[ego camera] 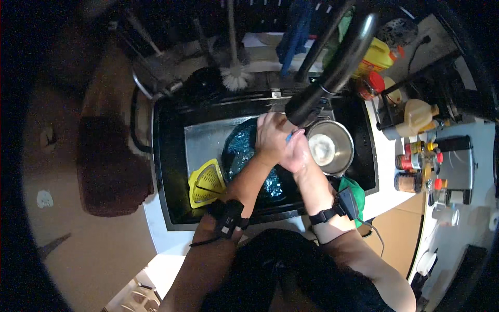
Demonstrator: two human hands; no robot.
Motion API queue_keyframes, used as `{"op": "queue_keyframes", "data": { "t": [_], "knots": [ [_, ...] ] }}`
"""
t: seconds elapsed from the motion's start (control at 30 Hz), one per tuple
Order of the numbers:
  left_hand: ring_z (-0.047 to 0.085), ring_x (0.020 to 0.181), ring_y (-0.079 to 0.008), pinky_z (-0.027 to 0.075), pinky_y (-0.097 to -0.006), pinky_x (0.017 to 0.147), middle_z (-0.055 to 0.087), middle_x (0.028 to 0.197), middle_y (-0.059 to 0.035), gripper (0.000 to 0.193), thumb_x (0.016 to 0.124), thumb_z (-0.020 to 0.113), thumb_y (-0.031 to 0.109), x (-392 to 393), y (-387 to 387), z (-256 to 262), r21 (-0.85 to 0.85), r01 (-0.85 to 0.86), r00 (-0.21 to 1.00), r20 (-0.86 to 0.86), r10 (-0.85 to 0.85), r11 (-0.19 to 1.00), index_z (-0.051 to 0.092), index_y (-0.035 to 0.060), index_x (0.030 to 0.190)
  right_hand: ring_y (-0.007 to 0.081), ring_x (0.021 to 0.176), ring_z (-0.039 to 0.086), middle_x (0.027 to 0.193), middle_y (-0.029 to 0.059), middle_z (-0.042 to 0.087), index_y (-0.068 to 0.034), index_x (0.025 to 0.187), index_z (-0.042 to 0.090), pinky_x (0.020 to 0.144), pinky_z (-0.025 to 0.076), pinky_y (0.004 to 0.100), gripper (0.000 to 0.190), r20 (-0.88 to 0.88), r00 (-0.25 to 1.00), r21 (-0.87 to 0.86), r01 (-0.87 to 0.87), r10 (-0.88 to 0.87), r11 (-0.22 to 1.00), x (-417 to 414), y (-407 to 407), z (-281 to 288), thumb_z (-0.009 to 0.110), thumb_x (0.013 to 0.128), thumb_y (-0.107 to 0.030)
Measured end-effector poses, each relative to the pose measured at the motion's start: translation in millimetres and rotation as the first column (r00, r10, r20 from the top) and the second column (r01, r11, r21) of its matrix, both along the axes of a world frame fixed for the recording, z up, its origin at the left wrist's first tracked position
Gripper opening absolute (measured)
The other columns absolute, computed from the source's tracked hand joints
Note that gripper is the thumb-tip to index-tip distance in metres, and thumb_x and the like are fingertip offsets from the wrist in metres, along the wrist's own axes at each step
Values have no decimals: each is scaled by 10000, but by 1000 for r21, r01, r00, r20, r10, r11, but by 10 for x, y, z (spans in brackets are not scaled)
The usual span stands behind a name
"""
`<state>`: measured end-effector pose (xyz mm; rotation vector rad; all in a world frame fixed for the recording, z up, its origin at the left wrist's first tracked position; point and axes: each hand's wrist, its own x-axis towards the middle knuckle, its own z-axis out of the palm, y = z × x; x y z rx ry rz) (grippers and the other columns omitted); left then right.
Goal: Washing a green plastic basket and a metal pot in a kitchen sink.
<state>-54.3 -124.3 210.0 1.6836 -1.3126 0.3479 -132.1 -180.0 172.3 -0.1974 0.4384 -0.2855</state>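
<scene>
Over the sink (171,210), beneath the black faucet's spray head (304,107), my hands meet. My left hand (270,134) lies against my right hand (298,154), which is turned palm up and looks wet. A small blue thing (289,137) shows between them; what it is and which hand has it, I cannot tell. Below my hands is a round, dark, glossy thing (241,144) with a crinkled plastic sheen. Just right of my right hand stands a steel pot (343,150), pale at the bottom. Left of my left forearm leans a yellow perforated strainer (206,183).
A green cloth (359,210) hangs at the sink's front right edge. Behind the sink are a white-bristled brush (235,78) and a blue cloth (294,39). Several bottles (409,162) and a red-lidded jar (370,85) stand right. A dark brown towel (113,167) lies left.
</scene>
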Motion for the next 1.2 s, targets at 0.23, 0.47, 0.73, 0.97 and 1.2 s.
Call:
{"op": "queue_keyframes", "data": {
  "t": [0.23,0.47,0.73,0.97,1.2],
  "knots": [
    [477,583,-290,374,-369,526,492,599,-94,259,638,697,167,-525,-168,118,-75,209,944,-245,-221,975,484,55,541,217,831,548,939,81,563,-70,978,531,746,447,352,343,-47,992,-61,111,-114,992,-176,-79,272,377,889,-363],
    [457,504,-315,355,-393,481,478,514,-123,329,726,632,176,-572,-10,-38,-9,110,940,-326,-106,994,459,33,484,205,790,547,889,74,559,-76,966,536,701,447,342,340,-120,986,-82,104,-113,991,-117,141,97,390,882,-372],
    [522,532,-323,394,-420,502,527,544,-138,380,807,508,272,-448,338,-49,207,-84,953,-268,139,975,514,46,502,191,743,545,832,65,555,-83,953,541,649,446,330,337,-233,971,-86,32,-51,996,-61,564,-56,405,875,-381],
    [551,617,-364,409,-451,570,563,633,-185,480,873,364,347,-295,628,-58,395,-137,827,-459,324,909,570,32,574,179,701,544,782,58,552,-90,942,546,604,445,319,334,-353,936,-212,-73,-6,975,85,879,13,417,869,-389],
    [418,545,-91,316,-238,493,456,596,17,390,806,513,455,379,846,261,154,219,-26,-986,163,964,467,109,632,92,442,464,641,-2,528,-125,822,537,329,319,210,253,-585,781,-465,-542,217,699,-65,184,224,566,798,-375]
  ]
}}
